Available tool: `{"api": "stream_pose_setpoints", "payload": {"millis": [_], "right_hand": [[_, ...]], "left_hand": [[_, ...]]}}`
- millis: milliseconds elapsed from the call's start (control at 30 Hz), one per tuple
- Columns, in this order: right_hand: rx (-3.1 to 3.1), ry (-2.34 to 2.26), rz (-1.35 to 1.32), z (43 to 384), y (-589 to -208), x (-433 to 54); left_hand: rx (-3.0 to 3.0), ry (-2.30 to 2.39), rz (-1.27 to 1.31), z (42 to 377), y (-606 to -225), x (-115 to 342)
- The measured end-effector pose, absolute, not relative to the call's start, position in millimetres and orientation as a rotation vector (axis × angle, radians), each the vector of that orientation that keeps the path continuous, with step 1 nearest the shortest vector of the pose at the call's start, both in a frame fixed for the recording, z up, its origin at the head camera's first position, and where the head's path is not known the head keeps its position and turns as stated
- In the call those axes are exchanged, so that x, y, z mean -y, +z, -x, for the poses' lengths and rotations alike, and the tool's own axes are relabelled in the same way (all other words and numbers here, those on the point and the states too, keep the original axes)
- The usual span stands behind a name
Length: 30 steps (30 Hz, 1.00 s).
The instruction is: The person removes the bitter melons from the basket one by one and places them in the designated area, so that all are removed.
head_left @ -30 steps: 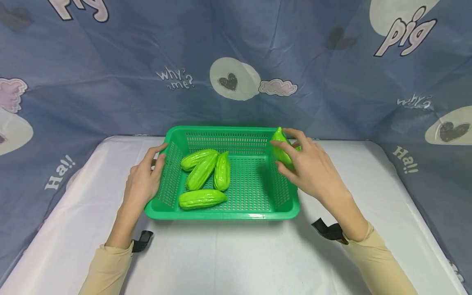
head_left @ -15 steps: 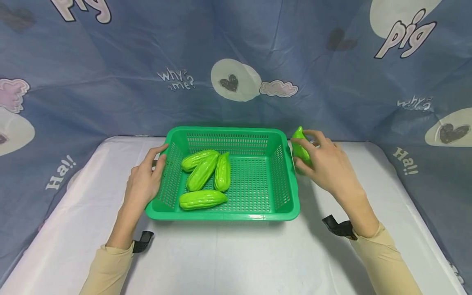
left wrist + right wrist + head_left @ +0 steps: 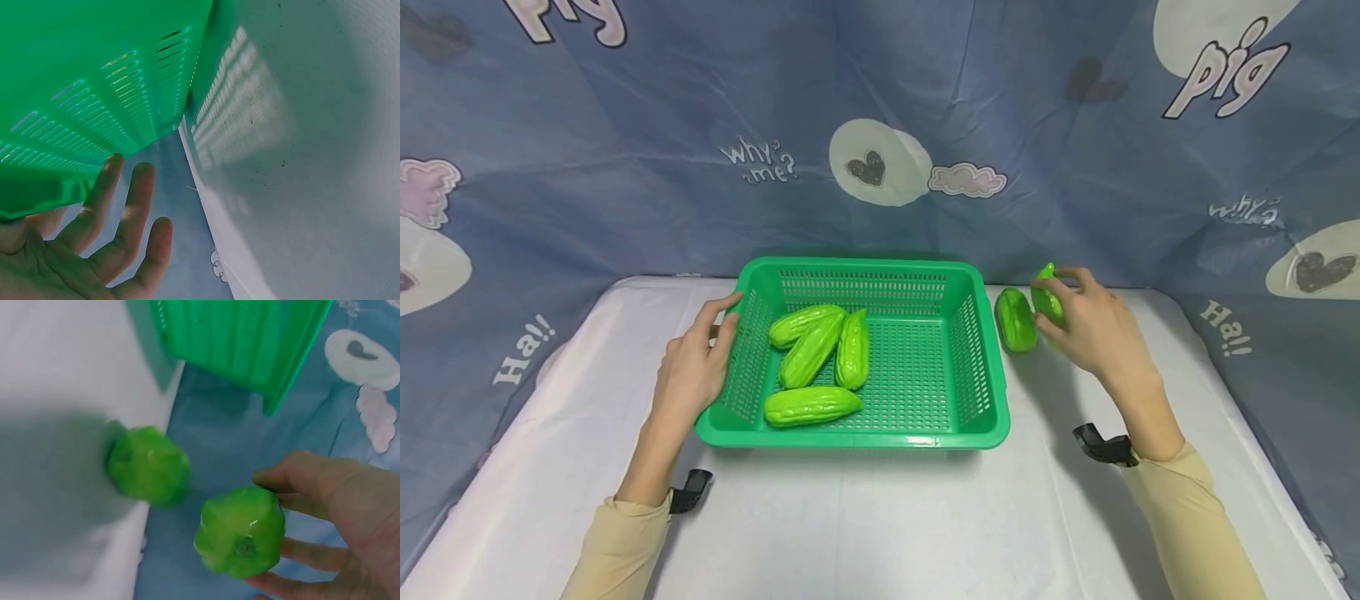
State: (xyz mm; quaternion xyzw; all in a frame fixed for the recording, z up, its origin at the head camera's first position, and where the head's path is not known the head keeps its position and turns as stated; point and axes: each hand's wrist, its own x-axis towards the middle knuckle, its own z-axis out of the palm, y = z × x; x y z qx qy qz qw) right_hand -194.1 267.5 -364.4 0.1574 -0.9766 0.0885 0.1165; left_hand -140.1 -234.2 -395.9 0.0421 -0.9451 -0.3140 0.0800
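Observation:
A green plastic basket point(image 3: 880, 439) stands on the table with several bright green bitter melons point(image 3: 808, 350) in its left half. My left hand point(image 3: 688, 367) holds the left rim with thumb and index finger; in the left wrist view its other fingers point(image 3: 134, 203) are spread outside the slotted wall. Right of the basket, my right hand point(image 3: 1093, 325) grips a bitter melon point(image 3: 1048, 302) between thumb and fingers, tip pointing away from me. A second bitter melon point(image 3: 1017, 321) lies between that hand and the basket. In the right wrist view the held bitter melon point(image 3: 240, 531) appears end-on.
A white cloth point(image 3: 880, 525) covers the table. Behind and at the sides hangs a blue printed curtain point(image 3: 700, 217), close to the table's back edge. Black straps point(image 3: 1105, 446) sit at both wrists.
My right hand has carried the bitter melon from above the basket's right rim out to the right. The bitter melon beside the basket has come into view. My left hand has stayed put.

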Motion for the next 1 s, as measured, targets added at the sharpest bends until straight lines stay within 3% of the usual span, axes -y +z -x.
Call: {"api": "stream_pose_setpoints", "payload": {"millis": [1000], "right_hand": [[3.184,0.326,-0.326,223.4,-409.7,-295.2]], "left_hand": [[2.823,-0.944,-0.121,138.8,-395.5,233.7]]}}
